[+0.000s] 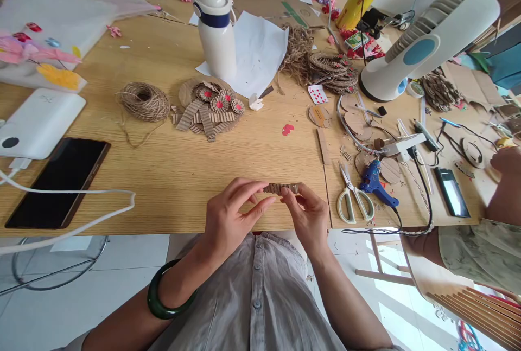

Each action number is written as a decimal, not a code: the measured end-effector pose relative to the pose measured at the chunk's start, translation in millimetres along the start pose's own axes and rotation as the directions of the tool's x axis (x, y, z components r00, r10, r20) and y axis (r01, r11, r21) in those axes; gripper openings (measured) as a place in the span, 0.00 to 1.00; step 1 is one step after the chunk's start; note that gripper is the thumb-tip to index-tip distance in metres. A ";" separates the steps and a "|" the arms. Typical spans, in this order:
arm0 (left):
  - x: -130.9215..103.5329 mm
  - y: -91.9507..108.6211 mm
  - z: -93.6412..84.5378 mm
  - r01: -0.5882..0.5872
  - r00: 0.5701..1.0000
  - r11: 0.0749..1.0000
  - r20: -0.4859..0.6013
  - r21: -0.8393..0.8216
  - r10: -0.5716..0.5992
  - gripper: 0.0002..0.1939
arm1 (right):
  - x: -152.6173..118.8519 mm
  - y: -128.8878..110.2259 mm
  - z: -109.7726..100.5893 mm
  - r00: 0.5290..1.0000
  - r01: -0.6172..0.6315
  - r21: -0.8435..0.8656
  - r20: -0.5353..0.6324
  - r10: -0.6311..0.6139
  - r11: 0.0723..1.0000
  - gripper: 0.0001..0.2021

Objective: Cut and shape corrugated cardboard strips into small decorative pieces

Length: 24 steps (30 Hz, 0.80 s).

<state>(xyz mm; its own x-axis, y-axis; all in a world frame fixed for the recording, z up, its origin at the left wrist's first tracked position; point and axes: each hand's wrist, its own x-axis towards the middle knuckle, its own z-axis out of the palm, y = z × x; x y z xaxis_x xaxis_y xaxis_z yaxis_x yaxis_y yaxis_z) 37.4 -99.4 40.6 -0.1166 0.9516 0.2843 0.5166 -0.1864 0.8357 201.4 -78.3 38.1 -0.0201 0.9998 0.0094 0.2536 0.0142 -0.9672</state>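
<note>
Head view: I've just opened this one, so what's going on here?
A person's right hand pinches a short corrugated cardboard strip near the front of the table, with the left hand at the strip's other end. Farther back lie a cardboard piece with red-centred rosettes and a coil of twine. The scissors and blue glue gun lie to the right, unheld. Another person's arm shows at the right edge.

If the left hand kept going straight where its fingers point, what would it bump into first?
Probably the small cardboard strip pinched by the right hand; the left hand's fingertips look right at its end, though whether they touch is unclear.
</note>
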 end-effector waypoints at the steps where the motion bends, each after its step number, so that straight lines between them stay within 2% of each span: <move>1: -0.8 2.5 2.0 0.075 0.997 0.996 0.016 -0.058 -0.074 0.10 | -2.0 -1.1 2.0 0.998 0.063 -0.039 -0.029 -0.064 0.997 0.08; 3: -2.5 6.2 6.2 0.214 0.977 0.960 0.044 -0.182 -0.210 0.10 | -5.4 -3.3 5.9 0.979 0.187 -0.115 -0.064 -0.195 0.976 0.05; 6: -4.0 7.5 10.4 0.351 0.936 0.859 0.124 -0.373 -0.328 0.13 | -8.7 -6.9 10.3 0.937 0.324 -0.191 -0.069 -0.342 0.926 0.06; 9: -4.3 6.0 10.7 0.443 0.895 0.746 0.201 -0.497 -0.397 0.14 | -10.1 -9.3 12.3 0.907 0.402 -0.206 -0.045 -0.419 0.892 0.09; 12: -4.1 4.7 9.1 0.493 0.865 0.671 0.226 -0.553 -0.449 0.14 | -11.0 -8.9 12.9 0.898 0.429 -0.209 -0.008 -0.440 0.879 0.11; 15: -4.1 3.7 8.0 0.489 0.866 0.688 0.207 -0.536 -0.455 0.14 | -11.3 -5.4 13.5 0.878 0.470 -0.230 0.022 -0.478 0.852 0.14; 20: -3.6 2.7 6.3 0.425 0.903 0.794 0.149 -0.435 -0.403 0.11 | -11.8 0.5 13.9 0.854 0.515 -0.203 0.045 -0.518 0.833 0.15; 22: -3.4 3.1 4.7 0.393 0.919 0.834 0.127 -0.388 -0.374 0.10 | -12.5 0.7 13.7 0.875 0.483 -0.160 0.047 -0.482 0.861 0.14; 24: -3.1 3.5 3.1 0.363 0.931 0.864 0.115 -0.347 -0.346 0.08 | -13.1 0.1 13.5 0.930 0.367 -0.083 0.038 -0.365 0.927 0.11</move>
<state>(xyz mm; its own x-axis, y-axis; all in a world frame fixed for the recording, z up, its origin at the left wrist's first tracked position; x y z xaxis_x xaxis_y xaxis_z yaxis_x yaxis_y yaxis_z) 42.2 -102.3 41.3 -0.1898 0.9787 -0.0779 0.1096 0.1000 0.9889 188.6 -91.6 34.4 -0.1476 0.9243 0.3519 0.3079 0.3810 -0.8718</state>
